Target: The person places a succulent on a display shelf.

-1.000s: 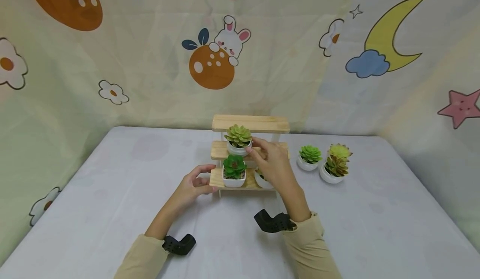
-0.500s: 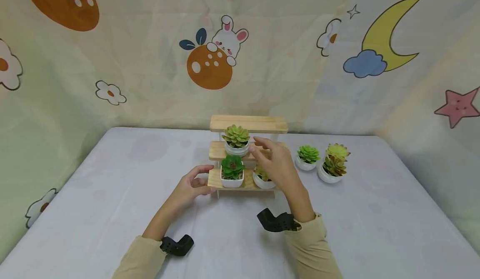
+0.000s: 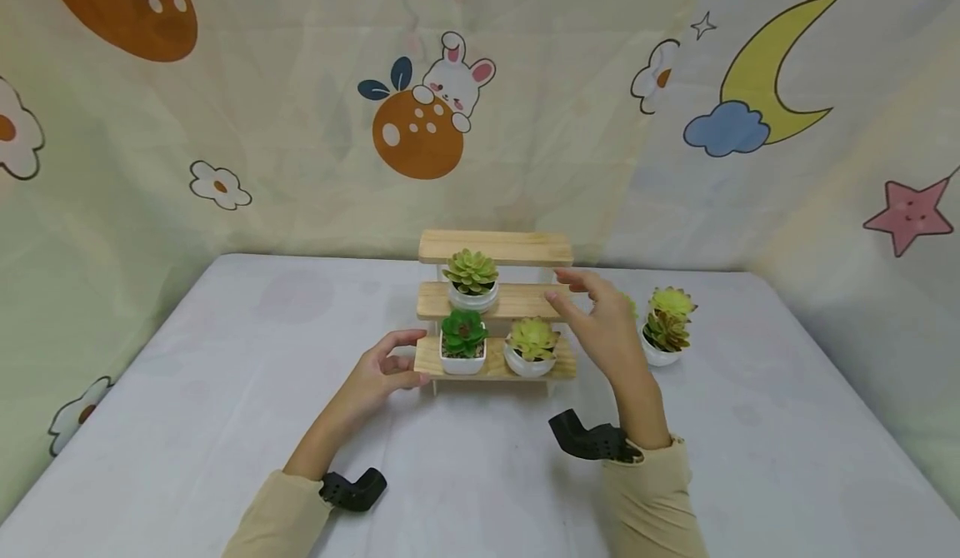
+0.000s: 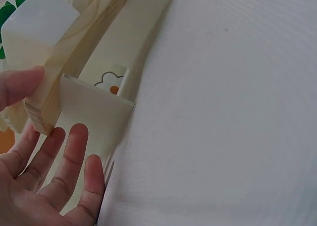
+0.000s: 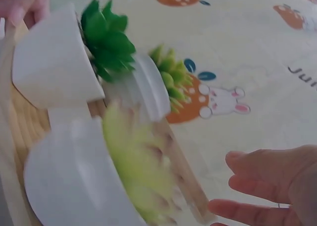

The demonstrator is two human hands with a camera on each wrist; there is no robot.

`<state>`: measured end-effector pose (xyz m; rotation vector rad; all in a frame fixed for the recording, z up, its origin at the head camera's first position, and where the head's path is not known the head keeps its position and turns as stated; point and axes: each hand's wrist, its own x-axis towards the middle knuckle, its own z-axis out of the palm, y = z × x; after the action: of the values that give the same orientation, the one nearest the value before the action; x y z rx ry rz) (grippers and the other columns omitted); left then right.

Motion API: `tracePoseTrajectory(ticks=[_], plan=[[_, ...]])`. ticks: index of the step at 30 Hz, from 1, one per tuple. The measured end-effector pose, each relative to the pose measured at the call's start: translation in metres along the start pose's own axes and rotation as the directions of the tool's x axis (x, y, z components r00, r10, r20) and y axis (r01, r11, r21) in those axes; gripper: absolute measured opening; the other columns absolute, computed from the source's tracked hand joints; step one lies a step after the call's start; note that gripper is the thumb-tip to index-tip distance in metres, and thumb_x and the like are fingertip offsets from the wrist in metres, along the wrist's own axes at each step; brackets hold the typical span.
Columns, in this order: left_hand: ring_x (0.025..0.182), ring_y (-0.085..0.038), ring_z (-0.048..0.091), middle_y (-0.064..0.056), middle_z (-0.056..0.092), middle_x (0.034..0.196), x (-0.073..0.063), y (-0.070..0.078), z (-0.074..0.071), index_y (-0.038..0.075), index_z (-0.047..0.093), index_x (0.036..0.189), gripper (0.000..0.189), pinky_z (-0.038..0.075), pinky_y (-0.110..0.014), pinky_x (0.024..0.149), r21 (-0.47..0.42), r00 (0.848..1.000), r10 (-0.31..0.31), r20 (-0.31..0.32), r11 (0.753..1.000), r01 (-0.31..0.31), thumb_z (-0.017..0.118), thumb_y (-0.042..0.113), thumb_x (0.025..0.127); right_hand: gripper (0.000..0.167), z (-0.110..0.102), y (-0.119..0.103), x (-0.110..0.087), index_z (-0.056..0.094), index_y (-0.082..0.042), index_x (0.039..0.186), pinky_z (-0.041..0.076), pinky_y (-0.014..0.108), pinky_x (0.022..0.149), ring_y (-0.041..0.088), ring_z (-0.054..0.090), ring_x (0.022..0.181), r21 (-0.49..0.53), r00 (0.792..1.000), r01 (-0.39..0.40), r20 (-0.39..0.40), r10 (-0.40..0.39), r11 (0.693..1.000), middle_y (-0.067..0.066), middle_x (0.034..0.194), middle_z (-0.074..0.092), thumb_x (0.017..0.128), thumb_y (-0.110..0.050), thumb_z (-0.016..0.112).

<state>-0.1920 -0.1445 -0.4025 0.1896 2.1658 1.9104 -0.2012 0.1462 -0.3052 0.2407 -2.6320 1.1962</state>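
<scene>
A three-tier wooden plant stand [image 3: 495, 247] stands at the back of the table. My left hand [image 3: 392, 365] holds the left end of its bottom board [image 4: 81, 45], thumb on one side and fingertips on the other. On that board sit a dark green succulent in a square white pot [image 3: 463, 343] and a yellow-green succulent in a round white pot [image 3: 531, 348]. A light green potted succulent [image 3: 472, 279] stands on the middle board's left part. My right hand [image 3: 600, 316] is off the pots, fingers spread and holding nothing, by the middle board's right end.
Right of the stand, two potted succulents [image 3: 667, 329], one reddish-brown and one yellow-green, stand close together on the white-covered table [image 3: 750, 425]. Another light green succulent [image 3: 632, 304] is mostly hidden behind my right hand. A printed cloth [image 3: 300, 125] hangs behind the table.
My right hand has let go of the light green succulent's pot on the middle board and moved right. The pot stays there. My left hand keeps its hold on the stand.
</scene>
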Motion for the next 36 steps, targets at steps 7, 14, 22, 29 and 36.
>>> tracePoseTrajectory(ticks=[7, 14, 22, 29, 36], plan=[[0.092, -0.014, 0.058, -0.006, 0.041, 0.134, -0.001, -0.001, 0.001, 0.016, 0.045, 0.134, 0.06, 0.046, -0.03, 0.079, 0.007, 1.0, -0.007, 0.0, 1.0, 0.007, 0.07, 0.01, 0.079, 0.046, -0.023, 0.021, -0.005, 0.055, -0.008, 0.127, 0.037, 0.05, 0.097, 0.031, 0.049, 0.117, -0.006, 0.992, -0.074, -0.1, 0.073, 0.997, 0.013, 0.128, 0.056, 0.089, -0.034, 0.062], [0.094, -0.015, 0.058, -0.007, 0.041, 0.134, -0.002, 0.0, 0.002, 0.017, 0.045, 0.134, 0.061, 0.046, -0.029, 0.078, 0.002, 1.0, -0.01, 0.004, 1.0, 0.01, 0.07, 0.01, 0.079, 0.054, -0.047, 0.045, -0.011, 0.052, -0.004, 0.129, 0.036, 0.05, 0.099, 0.033, 0.046, 0.118, 0.004, 0.983, -0.1, -0.157, 0.099, 0.995, 0.015, 0.131, 0.052, 0.086, -0.034, 0.065], [0.094, -0.016, 0.058, -0.007, 0.042, 0.134, -0.002, 0.002, 0.001, 0.017, 0.045, 0.134, 0.061, 0.046, -0.029, 0.078, 0.008, 1.0, -0.016, -0.001, 1.0, 0.016, 0.07, 0.01, 0.079, 0.067, -0.066, 0.069, -0.017, 0.04, -0.006, 0.139, 0.03, 0.056, 0.101, 0.04, 0.035, 0.127, 0.004, 0.981, -0.17, -0.091, 0.17, 0.985, 0.017, 0.143, 0.038, 0.087, -0.041, 0.062], [0.094, -0.016, 0.057, -0.008, 0.044, 0.133, 0.0, 0.002, 0.001, 0.019, 0.045, 0.134, 0.061, 0.046, -0.029, 0.078, 0.012, 1.0, -0.018, -0.003, 1.0, 0.018, 0.07, 0.012, 0.079, 0.076, -0.071, 0.085, -0.019, 0.029, -0.005, 0.145, 0.034, 0.058, 0.095, 0.044, 0.032, 0.128, -0.028, 0.958, -0.285, -0.049, 0.283, 0.958, 0.024, 0.146, 0.029, 0.087, -0.045, 0.06], [0.095, -0.016, 0.057, -0.007, 0.042, 0.134, 0.0, 0.003, 0.0, 0.018, 0.045, 0.134, 0.061, 0.047, -0.029, 0.077, 0.01, 1.0, -0.016, -0.002, 1.0, 0.016, 0.07, 0.011, 0.079, 0.086, -0.071, 0.097, -0.019, 0.015, 0.0, 0.147, 0.035, 0.057, 0.094, 0.048, 0.028, 0.127, -0.045, 0.917, -0.399, -0.024, 0.398, 0.916, 0.033, 0.144, 0.021, 0.087, -0.039, 0.062]])
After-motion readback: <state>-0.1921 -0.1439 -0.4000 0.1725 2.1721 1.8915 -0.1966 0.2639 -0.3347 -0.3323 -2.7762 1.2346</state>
